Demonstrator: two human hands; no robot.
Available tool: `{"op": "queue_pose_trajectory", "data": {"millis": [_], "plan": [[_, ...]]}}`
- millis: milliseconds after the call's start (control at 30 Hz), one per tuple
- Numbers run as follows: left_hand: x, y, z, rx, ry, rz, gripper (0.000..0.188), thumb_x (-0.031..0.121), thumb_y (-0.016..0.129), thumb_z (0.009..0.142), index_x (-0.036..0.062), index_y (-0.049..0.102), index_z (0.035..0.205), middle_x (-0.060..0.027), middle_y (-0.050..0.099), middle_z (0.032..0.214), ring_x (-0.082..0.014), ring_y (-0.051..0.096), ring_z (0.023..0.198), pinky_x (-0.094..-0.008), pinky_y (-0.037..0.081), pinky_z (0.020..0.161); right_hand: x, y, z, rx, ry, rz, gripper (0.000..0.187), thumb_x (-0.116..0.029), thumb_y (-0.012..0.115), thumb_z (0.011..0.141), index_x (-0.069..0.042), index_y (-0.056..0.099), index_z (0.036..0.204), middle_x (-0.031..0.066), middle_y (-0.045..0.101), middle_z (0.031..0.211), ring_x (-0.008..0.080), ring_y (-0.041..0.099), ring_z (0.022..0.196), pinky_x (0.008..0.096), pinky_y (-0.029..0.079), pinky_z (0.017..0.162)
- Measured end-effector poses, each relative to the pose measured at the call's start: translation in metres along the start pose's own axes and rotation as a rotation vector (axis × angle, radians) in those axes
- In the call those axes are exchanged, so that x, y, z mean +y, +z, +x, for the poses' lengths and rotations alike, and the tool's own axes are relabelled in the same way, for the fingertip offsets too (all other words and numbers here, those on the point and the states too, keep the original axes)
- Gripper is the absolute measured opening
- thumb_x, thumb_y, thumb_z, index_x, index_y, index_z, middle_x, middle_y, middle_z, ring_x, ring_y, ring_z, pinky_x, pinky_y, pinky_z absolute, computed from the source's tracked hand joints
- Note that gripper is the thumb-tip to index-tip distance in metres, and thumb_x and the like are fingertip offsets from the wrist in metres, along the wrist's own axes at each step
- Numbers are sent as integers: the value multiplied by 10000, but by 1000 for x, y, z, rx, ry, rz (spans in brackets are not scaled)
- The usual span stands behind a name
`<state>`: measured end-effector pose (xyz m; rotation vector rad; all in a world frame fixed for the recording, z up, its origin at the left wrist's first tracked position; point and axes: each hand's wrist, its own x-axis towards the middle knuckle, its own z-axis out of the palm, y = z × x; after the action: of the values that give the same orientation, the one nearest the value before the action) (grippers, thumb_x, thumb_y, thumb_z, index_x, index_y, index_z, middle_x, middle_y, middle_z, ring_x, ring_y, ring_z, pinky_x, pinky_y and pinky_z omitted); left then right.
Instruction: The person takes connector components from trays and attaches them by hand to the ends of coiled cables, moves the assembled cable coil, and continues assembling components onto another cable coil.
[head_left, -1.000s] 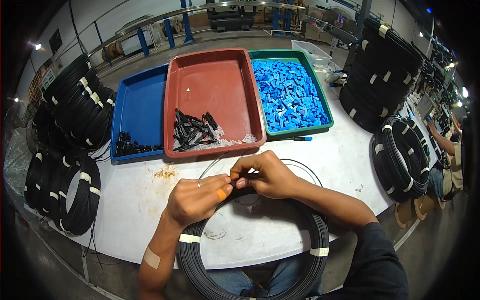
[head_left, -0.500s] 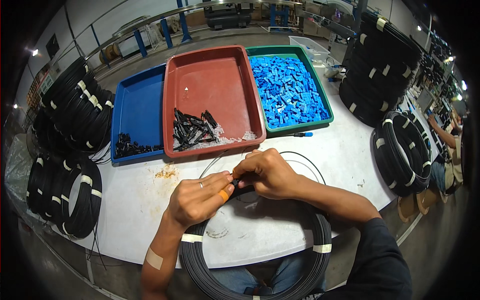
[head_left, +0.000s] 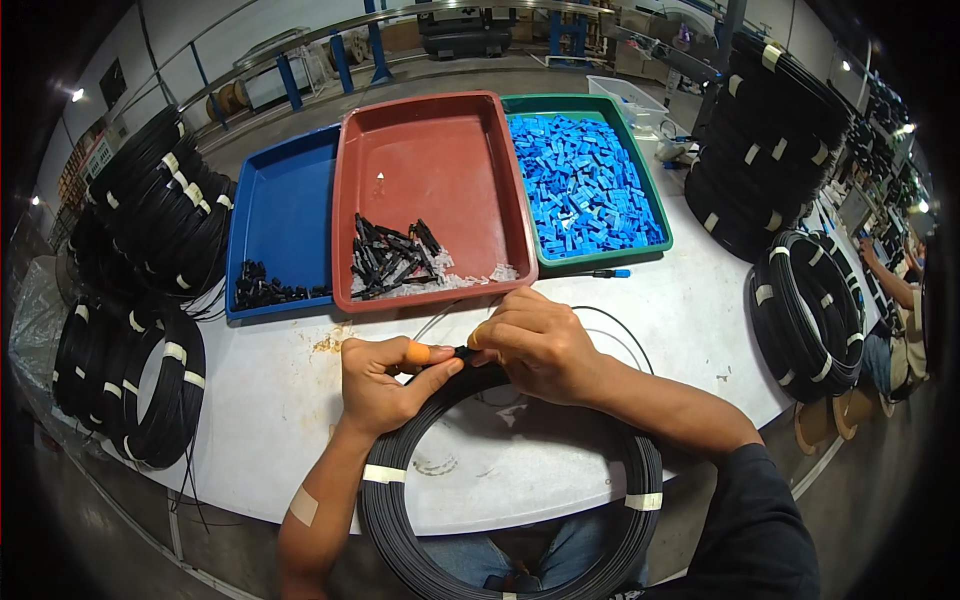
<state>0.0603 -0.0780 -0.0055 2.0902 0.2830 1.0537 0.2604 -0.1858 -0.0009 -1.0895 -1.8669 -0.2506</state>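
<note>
A coil of black cable, bound with pale tape, lies in front of me, partly over the table's near edge. Above its far side, my left hand pinches a small black connector between thumb and forefinger. Orange tape wraps a finger of that hand. The fingertips of my right hand close on the connector's other end, also with orange tape on a finger. Most of the connector is covered by fingers. A loose cable end curves across the table behind the right wrist.
Beyond the hands stand a blue tray with small black parts, a red tray with black connectors and clear pieces, and a green tray of blue clips. A blue-tipped connector lies before them. Cable coils flank both sides; a person is far right.
My left hand has turned and opened its grip from folded-over fingers to a thumb-and-forefinger pinch, uncovering more of the connector. The right hand has shifted slightly. The view has moved a little.
</note>
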Motion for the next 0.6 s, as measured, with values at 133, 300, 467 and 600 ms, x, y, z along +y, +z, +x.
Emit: {"op": "queue_pose_trajectory", "data": {"millis": [133,300,467,600], "plan": [[-6,6,4,11,218,87,87,18,843,765,-14,778,814,-154,774,824,-205,777,741,-282,605,638,-2,-5,2,-71,66,12,297,99,728,670,-30,694,935,95,650,778,268,647,749,375,502,699],[1,2,13,-104,703,457,106,13,822,777,9,716,784,-161,775,910,-251,776,750,-287,604,583,-1,-7,2,-179,408,297,234,111,743,735,10,712,943,122,714,827,256,693,734,353,547,706],[3,-2,6,-27,436,321,120,25,850,749,6,769,836,-155,777,870,-215,770,700,-262,586,581,-2,-2,6,-156,436,382,179,49,759,780,8,699,944,143,710,819,311,674,739,399,515,693],[0,3,2,53,137,106,149,24,861,751,-15,795,878,-145,774,797,-165,756,668,-235,565,611,0,-1,1,-31,171,153,234,41,778,736,-48,693,936,92,689,828,291,630,772,389,492,730]]}}
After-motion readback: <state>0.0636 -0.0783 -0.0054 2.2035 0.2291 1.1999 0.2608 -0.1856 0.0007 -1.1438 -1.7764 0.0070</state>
